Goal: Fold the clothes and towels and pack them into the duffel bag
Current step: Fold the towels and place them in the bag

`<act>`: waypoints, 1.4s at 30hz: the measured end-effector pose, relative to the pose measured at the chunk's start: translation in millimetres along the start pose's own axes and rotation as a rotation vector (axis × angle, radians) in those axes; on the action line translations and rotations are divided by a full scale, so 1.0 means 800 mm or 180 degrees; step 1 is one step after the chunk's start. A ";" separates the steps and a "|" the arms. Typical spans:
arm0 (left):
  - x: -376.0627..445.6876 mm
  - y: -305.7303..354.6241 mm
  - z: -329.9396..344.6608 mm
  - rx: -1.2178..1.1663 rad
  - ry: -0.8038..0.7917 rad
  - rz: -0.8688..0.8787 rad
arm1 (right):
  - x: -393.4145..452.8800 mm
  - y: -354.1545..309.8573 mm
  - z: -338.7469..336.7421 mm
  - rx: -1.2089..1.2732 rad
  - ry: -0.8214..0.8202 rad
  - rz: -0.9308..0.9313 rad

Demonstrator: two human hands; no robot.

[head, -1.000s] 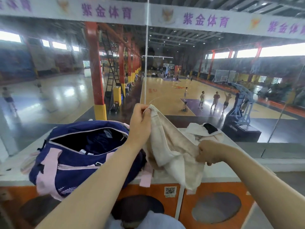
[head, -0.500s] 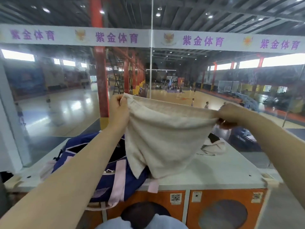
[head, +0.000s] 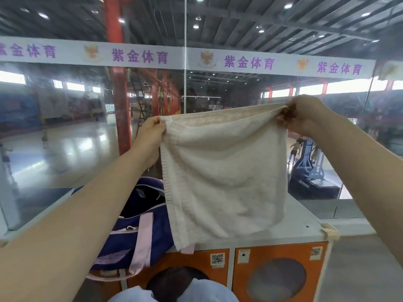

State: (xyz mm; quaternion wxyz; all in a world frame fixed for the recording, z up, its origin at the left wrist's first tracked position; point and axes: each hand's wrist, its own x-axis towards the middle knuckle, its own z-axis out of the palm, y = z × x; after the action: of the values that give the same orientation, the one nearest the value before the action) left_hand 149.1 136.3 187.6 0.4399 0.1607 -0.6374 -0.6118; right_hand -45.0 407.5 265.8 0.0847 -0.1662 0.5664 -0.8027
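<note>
Head-camera view, from the left: a navy duffel bag (head: 139, 227) with pale pink straps sits unzipped on the white top of an orange-fronted cabinet (head: 305, 223), its dark mouth facing up. Just above it the left hand (head: 152, 131) pinches one top corner of a cream towel (head: 224, 177), fingers curled tight on the hem. The towel hangs in the air as a roughly square sheet, apparently doubled along its top edge, its lower edge dangling just over the cabinet's front lip and beside the bag. At the far right, the right hand (head: 303, 116) grips the opposite top corner, knuckles bunched over the cloth, held a little higher than the left so the top edge slopes.

The step in hand looks to be folding this towel before packing. To do it cleanly, the two corners should be levelled and the top edge kept taut so the sheet hangs without creases; then the hands can meet, corner to corner, halving it. Laying it on the bare cabinet top to the right of the bag would allow a flatter final fold than working in mid-air, and a compact shape will slide through the bag's opening.
</note>
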 end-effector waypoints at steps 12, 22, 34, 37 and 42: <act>-0.029 -0.018 -0.001 -0.0217 -0.0449 -0.0250 | 0.002 0.030 -0.019 -0.1866 -0.0426 -0.0064; -0.019 -0.018 -0.012 0.0723 0.0110 0.0526 | -0.004 0.035 -0.043 -0.3841 0.0299 -0.1760; -0.012 -0.043 -0.003 0.1190 0.0160 0.0664 | 0.006 0.046 -0.041 -0.1586 -0.0291 -0.0715; 0.000 -0.048 0.003 0.1266 0.0084 0.0615 | 0.014 0.051 -0.051 -0.2922 -0.0621 -0.1050; 0.029 -0.069 0.021 0.1404 -0.0279 -0.0044 | 0.033 0.071 -0.055 -0.3679 -0.0661 -0.1167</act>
State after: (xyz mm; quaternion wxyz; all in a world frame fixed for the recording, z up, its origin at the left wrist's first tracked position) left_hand 105.0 118.4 147.4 0.3617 0.2307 -0.7732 -0.4670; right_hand -88.8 418.2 203.7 -0.1038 -0.3573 0.8609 -0.3469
